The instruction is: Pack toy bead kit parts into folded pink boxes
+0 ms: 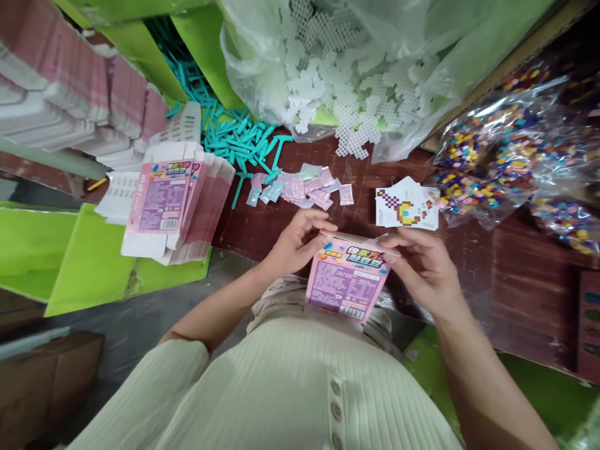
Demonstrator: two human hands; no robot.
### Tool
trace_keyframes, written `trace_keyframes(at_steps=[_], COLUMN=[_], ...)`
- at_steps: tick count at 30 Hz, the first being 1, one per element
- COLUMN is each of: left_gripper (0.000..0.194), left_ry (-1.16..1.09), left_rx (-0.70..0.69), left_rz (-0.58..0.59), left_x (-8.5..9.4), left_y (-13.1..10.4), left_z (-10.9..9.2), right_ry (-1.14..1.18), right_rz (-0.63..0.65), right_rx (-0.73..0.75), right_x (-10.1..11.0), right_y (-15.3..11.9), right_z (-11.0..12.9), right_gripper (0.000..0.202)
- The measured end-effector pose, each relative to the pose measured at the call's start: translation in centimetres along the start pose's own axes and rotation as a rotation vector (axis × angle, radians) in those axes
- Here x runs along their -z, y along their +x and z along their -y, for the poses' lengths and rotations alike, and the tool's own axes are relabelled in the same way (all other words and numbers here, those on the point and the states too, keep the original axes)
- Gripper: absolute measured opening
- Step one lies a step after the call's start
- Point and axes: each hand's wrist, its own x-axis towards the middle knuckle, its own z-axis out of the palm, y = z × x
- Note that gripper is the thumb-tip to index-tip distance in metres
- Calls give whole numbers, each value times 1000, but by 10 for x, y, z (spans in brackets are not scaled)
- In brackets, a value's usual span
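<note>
A pink and purple printed cardboard box (347,278) is held upright close to my body, its printed panel facing me. My left hand (304,239) grips its upper left corner between thumb and fingers. At the upper right corner, my right hand (424,265) pinches the top edge by a flap. What is inside the box cannot be seen. Just beyond it on the dark red table (356,181) lie several small pink and blue sachets (304,187). A small pile of white cards (407,205) with pixel patterns rests beyond my right hand.
Flattened pink boxes (164,194) are stacked at left, with more stacks behind. Teal plastic tools (239,137) spill from a green bin. A clear bag of white grid pieces (347,81) stands at the back. Bags of coloured beads (497,162) lie at right.
</note>
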Motion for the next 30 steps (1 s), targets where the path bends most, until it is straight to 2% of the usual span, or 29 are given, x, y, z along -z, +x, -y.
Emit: trace_keyframes(at_steps=[4, 7, 10, 12, 15, 17, 19, 22, 23, 25, 28, 30], left_gripper=[28, 25, 23, 25, 33, 23, 14, 17, 19, 24, 32, 36], left_ry=[94, 115, 84, 48, 87, 153, 176, 164, 171, 223, 362, 461], left_rx=[72, 111, 115, 103, 25, -55, -108, -94, -68, 18, 178, 228], left_rz=[69, 23, 61, 117, 143, 134, 111, -32, -119, -314, -528, -569], left_x=[-2, -4, -3, -1, 1, 0, 0, 9, 15, 31, 56, 68], left_y=[4, 8, 7, 2, -5, -7, -6, -2, -3, -9, -33, -53], left_z=[-17, -27, -27, -23, -17, -15, -16, -17, -17, -13, 1, 10], right_ry=[-16, 11, 24, 16, -28, -99, -228, -569, -705, -949, -1141, -1173], right_rz=[135, 41, -5, 49, 200, 334, 417, 358, 343, 395, 507, 499], right_rx=[-64, -215, -295, -279, -198, -109, -6, 99, 97, 40, -37, -55], right_x=[-2, -6, -9, -6, 5, 14, 24, 37, 41, 48, 55, 59], right_y=[8, 14, 13, 8, 3, 8, 22, 60, 74, 99, 121, 126], right_z=[13, 21, 20, 18, 19, 21, 19, 5, -2, -15, -25, -29], right_gripper=[15, 16, 19, 17, 15, 20, 26, 37, 42, 52, 56, 61])
